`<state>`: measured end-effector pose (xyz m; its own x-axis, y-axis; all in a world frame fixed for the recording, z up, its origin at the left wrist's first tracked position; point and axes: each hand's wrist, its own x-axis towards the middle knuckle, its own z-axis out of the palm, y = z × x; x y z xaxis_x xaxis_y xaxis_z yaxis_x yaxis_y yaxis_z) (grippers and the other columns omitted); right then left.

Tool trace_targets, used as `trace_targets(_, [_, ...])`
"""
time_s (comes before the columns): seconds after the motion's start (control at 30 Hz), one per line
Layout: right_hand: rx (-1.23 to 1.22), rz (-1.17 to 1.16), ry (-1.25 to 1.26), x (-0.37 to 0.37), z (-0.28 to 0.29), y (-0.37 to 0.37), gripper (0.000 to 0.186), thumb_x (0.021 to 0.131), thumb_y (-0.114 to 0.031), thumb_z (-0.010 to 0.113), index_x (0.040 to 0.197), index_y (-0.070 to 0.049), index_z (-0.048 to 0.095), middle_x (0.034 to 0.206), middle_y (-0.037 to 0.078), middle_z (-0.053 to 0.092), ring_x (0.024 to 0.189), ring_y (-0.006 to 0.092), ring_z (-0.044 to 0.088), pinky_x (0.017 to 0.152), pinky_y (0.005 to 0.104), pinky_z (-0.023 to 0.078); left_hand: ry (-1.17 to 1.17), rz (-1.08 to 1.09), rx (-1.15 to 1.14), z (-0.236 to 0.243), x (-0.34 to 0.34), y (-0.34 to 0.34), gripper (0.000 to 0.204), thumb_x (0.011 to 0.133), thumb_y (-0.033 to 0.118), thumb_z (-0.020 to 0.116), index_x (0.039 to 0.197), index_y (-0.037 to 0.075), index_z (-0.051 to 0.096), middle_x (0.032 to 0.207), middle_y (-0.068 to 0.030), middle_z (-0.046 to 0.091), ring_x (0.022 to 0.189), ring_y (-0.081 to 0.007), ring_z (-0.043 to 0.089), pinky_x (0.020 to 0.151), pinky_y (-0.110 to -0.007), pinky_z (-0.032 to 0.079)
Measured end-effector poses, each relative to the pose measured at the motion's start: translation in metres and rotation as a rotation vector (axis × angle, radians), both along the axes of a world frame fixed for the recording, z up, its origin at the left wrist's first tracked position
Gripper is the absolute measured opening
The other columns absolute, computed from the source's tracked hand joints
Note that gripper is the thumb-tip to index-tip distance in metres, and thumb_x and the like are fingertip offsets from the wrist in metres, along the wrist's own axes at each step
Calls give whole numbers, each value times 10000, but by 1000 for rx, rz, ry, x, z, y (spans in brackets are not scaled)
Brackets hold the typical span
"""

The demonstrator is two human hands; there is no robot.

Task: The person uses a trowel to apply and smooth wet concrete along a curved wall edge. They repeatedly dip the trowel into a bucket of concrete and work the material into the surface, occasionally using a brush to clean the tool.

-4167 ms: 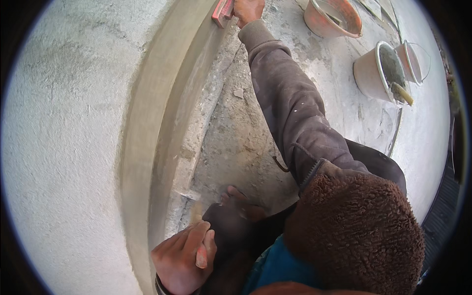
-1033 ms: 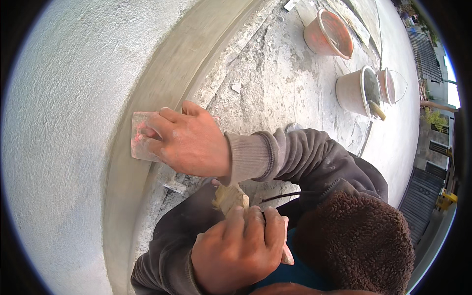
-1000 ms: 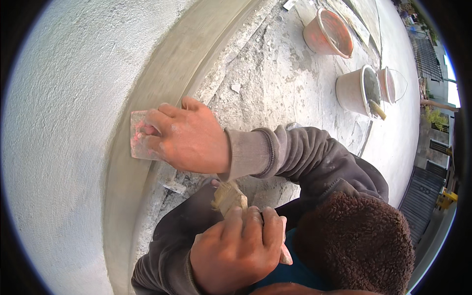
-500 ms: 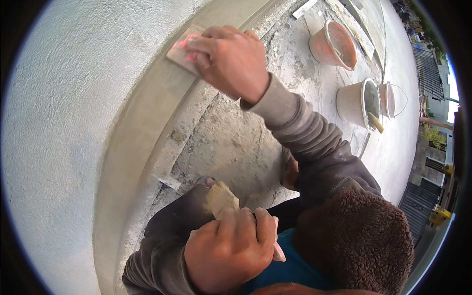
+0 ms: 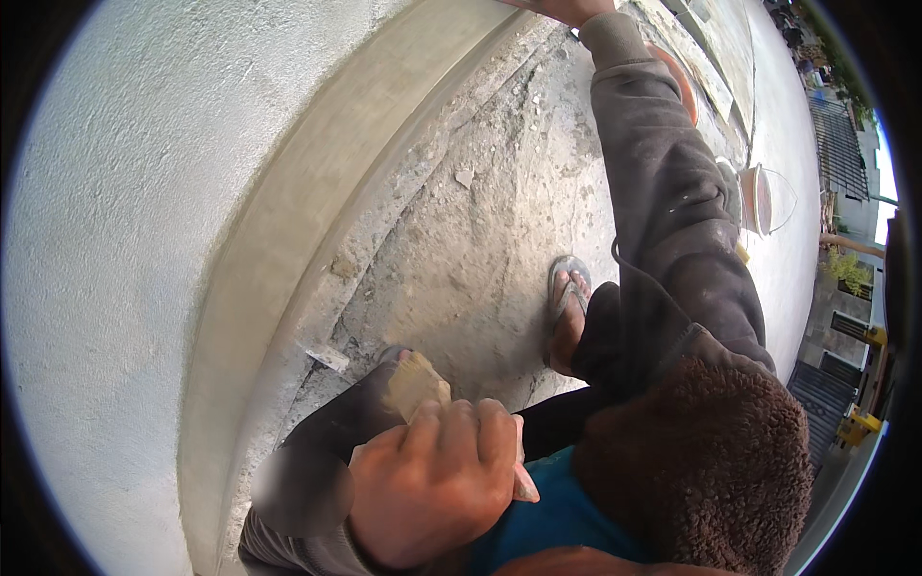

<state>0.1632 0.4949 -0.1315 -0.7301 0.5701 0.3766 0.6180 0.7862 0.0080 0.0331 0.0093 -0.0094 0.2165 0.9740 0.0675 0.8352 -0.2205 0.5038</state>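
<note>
Close to my body, my left hand (image 5: 437, 480) is closed around the handle of a brush (image 5: 420, 382). Its pale yellow bristles point up and away from me. My right hand (image 5: 569, 8) reaches to the top edge of the head view, where most of its fingers are cut off. It is at the far end of a smooth, grey-beige plaster band (image 5: 279, 226) along the foot of the wall. The hand float it was gripping half a second ago is almost wholly out of the picture.
A rough white wall (image 5: 125, 221) rises on the left. Rubble-strewn ground (image 5: 461, 259) lies beside the band, with my sandalled foot (image 5: 569, 288) on it. An orange bucket (image 5: 682, 82) is partly behind my right sleeve; a pail (image 5: 757, 200) with a wire handle stands farther right.
My right hand has slid up and away along the band to the top edge, taking the float with it. My left hand and the brush have shifted slightly left. My sandalled foot now shows.
</note>
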Motion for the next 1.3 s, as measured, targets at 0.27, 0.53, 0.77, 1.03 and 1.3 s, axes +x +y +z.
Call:
trace_targets(0.27, [-174,655,51,-103,-23,-279,251,783,-163,849,969,-328,814,1185,-160,749,1073,106,612,887,385,424,54,-66,-40,-3,9,17,119,860,190,741,821,91,688,656,-1,635,582,-135,653,481,-265,477])
trace_targets(0.53, [-101,74,23,47,-13,84,198,896,-201,731,1076,-223,811,1175,-30,765,1170,226,670,992,447,511,28,17,-58,-1,7,14,109,836,154,750,805,99,661,618,7,591,501,-138,580,447,-289,453])
trace_targets(0.77, [-61,422,154,-52,-28,-157,169,909,-261,763,998,-403,784,1100,-185,740,1077,90,625,972,467,346,58,43,-119,4,14,7,80,836,130,745,827,98,671,625,7,597,498,-147,579,444,-295,449])
trace_targets(1.03, [-365,694,518,-80,31,-330,62,776,-171,753,778,-229,733,892,-21,657,896,170,623,846,459,484,89,22,-110,22,30,9,215,956,223,692,834,146,533,721,-38,575,628,-211,632,524,-353,506])
trace_targets(1.3, [-986,-355,1846,-4,-90,-155,395,986,-92,674,1350,1,552,1104,124,679,823,180,700,684,360,622,106,-14,-191,23,31,12,195,975,197,670,833,144,548,706,-22,577,622,-196,631,527,-343,501])
